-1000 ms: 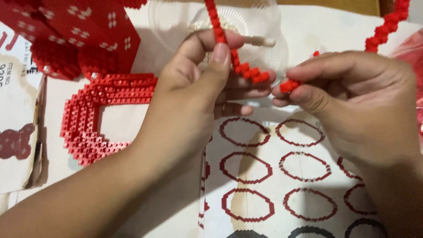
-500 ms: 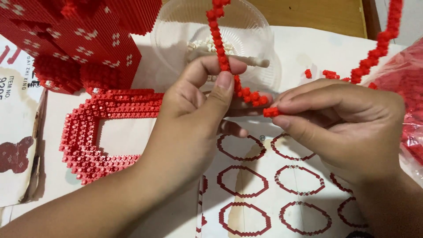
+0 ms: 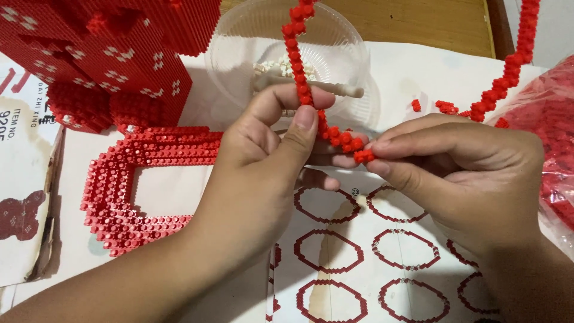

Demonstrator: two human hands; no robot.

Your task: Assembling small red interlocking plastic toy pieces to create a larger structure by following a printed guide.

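While the left hand (image 3: 263, 161) is pinching the thin curved chain of small red plastic bricks (image 3: 311, 98) between thumb and forefinger, the right hand (image 3: 460, 173) is closing thumb and fingertips on the chain's lower end at about 3 o'clock from the left thumb, so both hands are gripping the same strand. Chain is sitting mid-frame, running up toward 12 o'clock and off the top edge; the two-hand hold is probably steadying the fragile strand while a tiny brick is being pressed on at its tip. Whether a loose brick is sitting between the right fingertips, cannot tell, fingers are covering it.

Printed instruction sheet with red ring outlines (image 3: 359, 251) is lying under the hands at 6 o'clock, likely kept there for reference. Flat red brick frame with an open rectangular middle (image 3: 125, 185) is lying at 9 o'clock, touching the paper. Big red brick block with white dot patterns (image 3: 107, 48) is standing at 10 o'clock, cut off by the frame edge. Clear round plastic bowl (image 3: 251, 36) is sitting at 12 o'clock, holding pale small pieces and a beige stick-shaped tool (image 3: 335, 90), partly hidden behind the chain. Second red brick strand (image 3: 508, 72) is hanging at 2 o'clock, top cut off. Clear bag of red bricks (image 3: 556, 137) is at 3 o'clock, mostly out of frame.
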